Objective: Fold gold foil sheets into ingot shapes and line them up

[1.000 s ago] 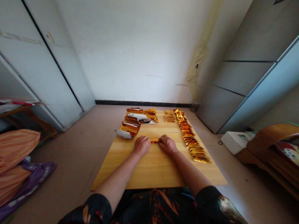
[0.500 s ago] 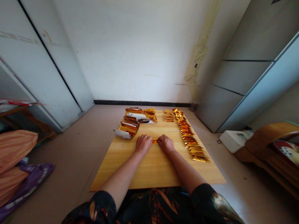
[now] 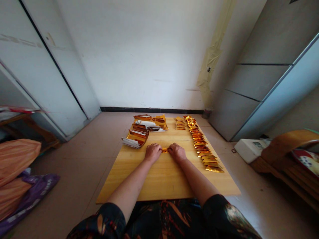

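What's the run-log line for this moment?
left hand: pinching gold foil piece | right hand: pinching same piece | wooden board: folded foil row at right

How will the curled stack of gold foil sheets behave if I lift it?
It will probably flex rather than stay stiff: the curled stack of gold foil sheets bows in a thin curve. The glossy faces look slippery, so sheets may slide apart. Resting on its curve on the wooden board, it may rock if pushed.

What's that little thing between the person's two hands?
In the head view, a small folded piece of gold foil lies between the left hand and the right hand, one hand at each end, above the wooden board.
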Tool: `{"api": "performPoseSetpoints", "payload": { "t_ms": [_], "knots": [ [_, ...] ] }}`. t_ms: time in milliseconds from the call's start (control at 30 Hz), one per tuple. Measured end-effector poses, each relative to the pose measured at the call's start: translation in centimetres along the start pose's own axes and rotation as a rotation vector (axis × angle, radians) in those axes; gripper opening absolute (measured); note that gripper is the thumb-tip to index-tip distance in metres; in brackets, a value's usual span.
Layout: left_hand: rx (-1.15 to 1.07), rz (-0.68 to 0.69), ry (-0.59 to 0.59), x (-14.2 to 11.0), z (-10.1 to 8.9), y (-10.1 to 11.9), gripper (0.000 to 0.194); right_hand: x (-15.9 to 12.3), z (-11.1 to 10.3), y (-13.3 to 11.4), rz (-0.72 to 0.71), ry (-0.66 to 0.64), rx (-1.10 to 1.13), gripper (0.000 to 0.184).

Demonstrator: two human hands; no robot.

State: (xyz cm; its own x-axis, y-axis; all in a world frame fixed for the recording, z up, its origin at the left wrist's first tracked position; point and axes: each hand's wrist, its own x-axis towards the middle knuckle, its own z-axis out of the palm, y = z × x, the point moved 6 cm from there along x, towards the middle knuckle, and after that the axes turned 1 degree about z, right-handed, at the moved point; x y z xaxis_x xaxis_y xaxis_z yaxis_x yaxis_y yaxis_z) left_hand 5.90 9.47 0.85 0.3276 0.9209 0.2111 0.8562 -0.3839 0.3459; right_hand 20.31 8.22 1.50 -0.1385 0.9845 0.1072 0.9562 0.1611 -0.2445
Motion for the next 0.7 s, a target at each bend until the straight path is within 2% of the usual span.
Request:
{"api": "performPoseSetpoints", "payload": {
  "t_ms": [267, 500, 700],
  "knots": [
    [-0.015, -0.059, -0.007, 0.1, 0.0, -0.5, 0.006, -0.1, 0.0, 0.4, -0.036, 0.062, 0.066, 0.016],
    [-0.042, -0.068, -0.006, 0.1, 0.1, -0.6, 0.005, -0.4, -0.3, 1.9, -0.193, 0.104, 0.232, 0.004],
    [-0.033, -0.065, 0.006, 0.0, -0.1, -0.4, 0.007, -0.3, -0.1, 2.0, -0.197, 0.119, 0.211, 0.011]
  ]
}}
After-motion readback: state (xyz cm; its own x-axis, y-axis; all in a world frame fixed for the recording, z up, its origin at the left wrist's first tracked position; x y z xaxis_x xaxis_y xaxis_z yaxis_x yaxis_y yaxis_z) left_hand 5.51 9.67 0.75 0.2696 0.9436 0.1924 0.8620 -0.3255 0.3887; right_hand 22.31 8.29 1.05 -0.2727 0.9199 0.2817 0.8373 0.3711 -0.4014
